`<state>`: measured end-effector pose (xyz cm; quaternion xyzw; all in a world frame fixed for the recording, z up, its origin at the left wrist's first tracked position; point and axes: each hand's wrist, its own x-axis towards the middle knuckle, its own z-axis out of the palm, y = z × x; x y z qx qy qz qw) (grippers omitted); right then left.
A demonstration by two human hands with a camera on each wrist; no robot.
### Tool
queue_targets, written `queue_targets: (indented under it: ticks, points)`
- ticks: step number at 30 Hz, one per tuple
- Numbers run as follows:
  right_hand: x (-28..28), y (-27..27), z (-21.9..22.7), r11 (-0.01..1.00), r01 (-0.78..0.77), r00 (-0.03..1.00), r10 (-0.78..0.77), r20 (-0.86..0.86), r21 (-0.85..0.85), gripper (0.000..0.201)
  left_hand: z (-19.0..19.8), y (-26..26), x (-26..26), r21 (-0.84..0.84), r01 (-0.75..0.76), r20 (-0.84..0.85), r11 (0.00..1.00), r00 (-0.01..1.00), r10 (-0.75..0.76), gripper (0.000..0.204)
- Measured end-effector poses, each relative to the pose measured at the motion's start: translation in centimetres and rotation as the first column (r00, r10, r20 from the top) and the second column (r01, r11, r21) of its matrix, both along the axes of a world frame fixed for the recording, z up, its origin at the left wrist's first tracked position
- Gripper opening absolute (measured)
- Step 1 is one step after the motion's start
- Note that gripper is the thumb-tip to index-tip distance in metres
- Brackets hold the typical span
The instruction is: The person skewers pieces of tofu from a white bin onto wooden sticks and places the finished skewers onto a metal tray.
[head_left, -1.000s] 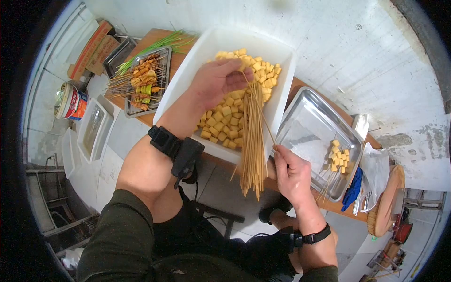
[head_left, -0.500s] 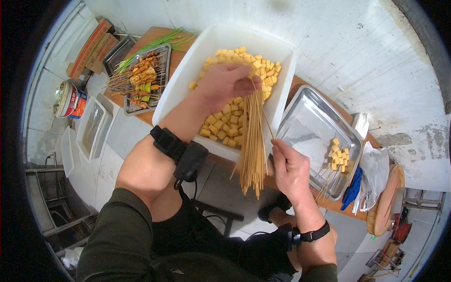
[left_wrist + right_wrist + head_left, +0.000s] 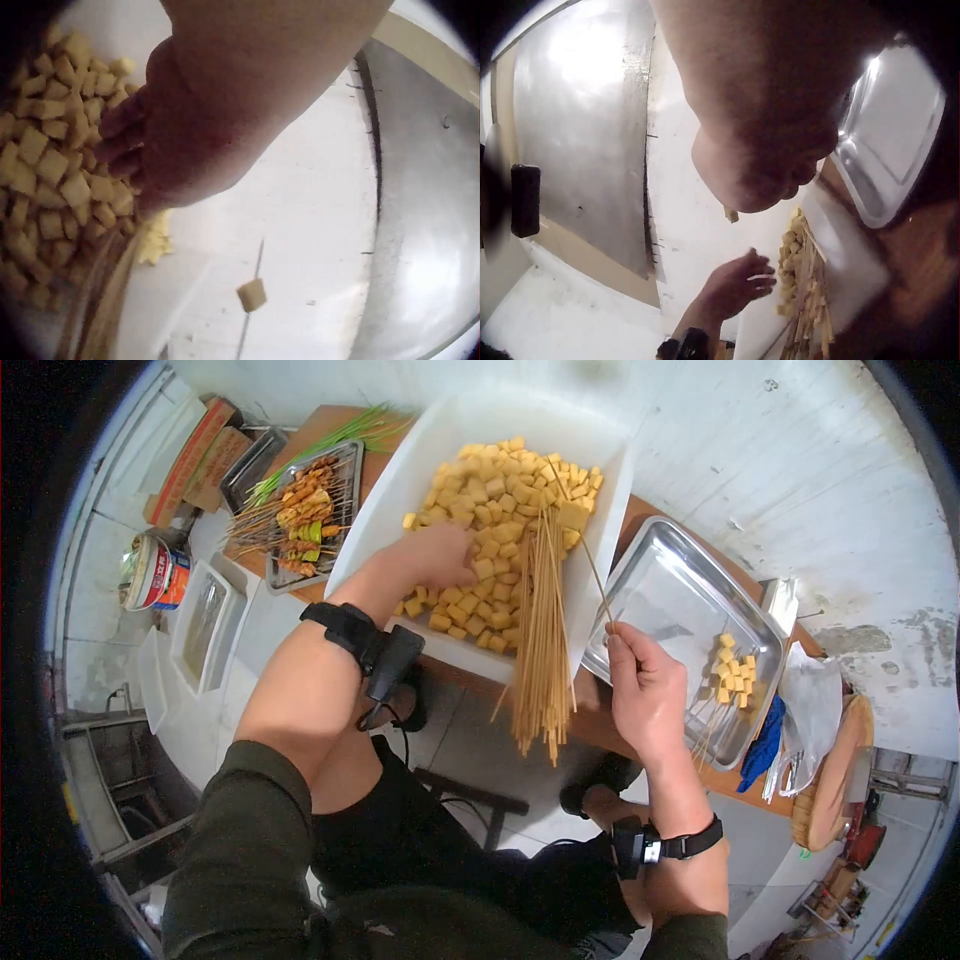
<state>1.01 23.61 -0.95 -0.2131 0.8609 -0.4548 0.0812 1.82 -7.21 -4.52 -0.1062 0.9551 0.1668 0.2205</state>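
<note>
My right hand (image 3: 648, 685) pinches the lower end of a thin bamboo skewer (image 3: 598, 575), slanting up to the left over the tub's right wall. One yellow cube (image 3: 573, 515) is threaded on it, a little below the bare tip; the left wrist view shows the same threaded cube (image 3: 252, 295) against white. My left hand (image 3: 440, 555) is over the heap of yellow cubes (image 3: 490, 485) in the white tub (image 3: 395, 485), its fingers loosely bent and low among them. A thick bundle of bare bamboo skewers (image 3: 543, 650) leans across the tub's front edge.
Right of the tub, a steel tray (image 3: 655, 585) holds several finished cube skewers (image 3: 735, 672). At left are a tray of meat skewers (image 3: 305, 515) and green stalks (image 3: 330, 445). A blue cloth (image 3: 763, 745) and a plastic bag (image 3: 808, 705) lie at far right.
My left hand has left the skewer's tip and moved left and down to the cube heap, leaving the threaded cube in sight. My right hand has shifted slightly right and up with the skewer.
</note>
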Motion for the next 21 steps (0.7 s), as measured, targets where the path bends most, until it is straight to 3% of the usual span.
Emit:
queue_targets:
  ticks: [6, 8, 11, 14, 17, 21]
  points:
    - [0.0, -0.1, 0.4, 0.999, -0.034, 0.999, 0.033, 0.025, 0.011, 0.019, -1.2, 1.5, 0.2, -0.125, 0.099, 0.081, 0.987, 0.993, -0.090, 0.027]
    - [0.1, 0.0, 0.1, 0.999, -0.046, 0.999, 0.046, -0.017, -0.002, 0.019, -3.1, 1.4, 0.2, -0.188, 0.124, 0.034, 0.974, 0.992, -0.119, 0.024]
    - [0.2, 0.2, 0.2, 0.999, -0.046, 0.999, 0.046, -0.003, 0.001, 0.019, -1.5, 3.1, 0.6, -0.215, 0.090, 0.046, 0.973, 0.996, -0.081, 0.023]
    - [0.1, 0.4, 0.6, 0.998, -0.055, 0.998, 0.055, 0.026, 0.023, 0.019, -2.2, 3.7, 1.4, -0.245, 0.168, -0.075, 0.955, 0.979, -0.192, 0.024]
    - [0.2, 0.4, 0.3, 0.999, -0.045, 0.999, 0.045, 0.002, -0.002, 0.019, -3.4, 3.2, 1.3, -0.230, 0.160, -0.074, 0.960, 0.981, -0.181, 0.023]
    - [0.2, 0.5, 0.1, 0.999, -0.044, 0.999, 0.044, -0.009, -0.005, 0.019, 0.7, 2.8, -0.4, -0.132, 0.064, 0.028, 0.989, 0.998, -0.061, 0.025]
